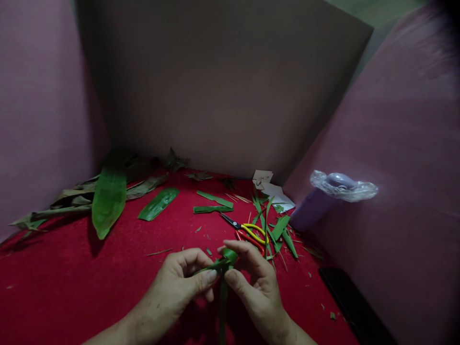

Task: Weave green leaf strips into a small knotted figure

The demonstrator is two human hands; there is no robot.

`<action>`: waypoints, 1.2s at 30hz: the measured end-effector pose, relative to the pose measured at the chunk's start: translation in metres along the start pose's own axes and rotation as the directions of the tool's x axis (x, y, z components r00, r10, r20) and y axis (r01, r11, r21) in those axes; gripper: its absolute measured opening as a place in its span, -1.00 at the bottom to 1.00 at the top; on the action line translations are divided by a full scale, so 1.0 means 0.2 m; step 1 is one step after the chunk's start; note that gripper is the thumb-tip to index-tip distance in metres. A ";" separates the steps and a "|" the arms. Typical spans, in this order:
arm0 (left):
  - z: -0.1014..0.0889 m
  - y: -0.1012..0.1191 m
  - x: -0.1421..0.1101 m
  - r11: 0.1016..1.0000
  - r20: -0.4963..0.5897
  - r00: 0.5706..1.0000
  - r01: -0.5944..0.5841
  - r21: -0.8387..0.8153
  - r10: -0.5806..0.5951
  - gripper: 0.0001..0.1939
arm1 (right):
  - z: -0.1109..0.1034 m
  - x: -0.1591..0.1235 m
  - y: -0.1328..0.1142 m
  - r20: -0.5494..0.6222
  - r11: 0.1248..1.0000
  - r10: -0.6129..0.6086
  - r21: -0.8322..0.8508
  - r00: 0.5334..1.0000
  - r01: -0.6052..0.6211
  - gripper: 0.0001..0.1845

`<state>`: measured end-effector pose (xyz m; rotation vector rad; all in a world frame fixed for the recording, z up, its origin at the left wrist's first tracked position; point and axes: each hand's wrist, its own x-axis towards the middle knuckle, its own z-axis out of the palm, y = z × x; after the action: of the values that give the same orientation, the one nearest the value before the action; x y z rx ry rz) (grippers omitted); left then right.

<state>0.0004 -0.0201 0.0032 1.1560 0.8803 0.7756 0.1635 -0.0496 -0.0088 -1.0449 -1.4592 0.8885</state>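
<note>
Between my two hands is a folded green leaf strip point(230, 257), bent into a small loop at its top. One long end of it hangs straight down past my fingers. My left hand point(183, 278) pinches the strip's left side between thumb and fingers. On the loop's right side, my right hand point(255, 282) closes thumb and forefinger about the strip. Just beyond my hands lie scissors point(247, 230) with one yellow and one red handle, blades pointing to the left. Two cut leaf pieces point(213, 209) rest farther back.
Red cloth point(108, 292) covers the surface. A large green leaf point(109, 201) and dried leaves point(77, 197) lie left, a shorter leaf piece point(158, 203) beside them. Leaf scraps point(280, 227), white paper point(278, 196), a purple container point(314, 208) with clear plastic and a black object point(348, 297) are right.
</note>
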 end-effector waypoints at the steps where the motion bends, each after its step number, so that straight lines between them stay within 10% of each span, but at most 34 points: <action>1: 0.00 0.00 0.00 1.000 -0.007 1.000 -0.016 0.008 0.016 -0.81 | 0.00 0.00 0.00 -0.024 0.999 -0.034 -0.003 0.999 0.034 -0.71; 36: -0.03 -0.02 0.02 0.983 -0.013 1.000 0.011 -0.185 -0.013 -0.81 | 0.06 0.00 -0.01 0.048 0.979 0.202 -0.032 0.978 -0.200 -0.78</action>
<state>-0.0021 -0.0146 -0.0025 0.9820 0.8080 0.8381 0.1517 -0.0496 -0.0077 -1.2140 -1.4286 1.0479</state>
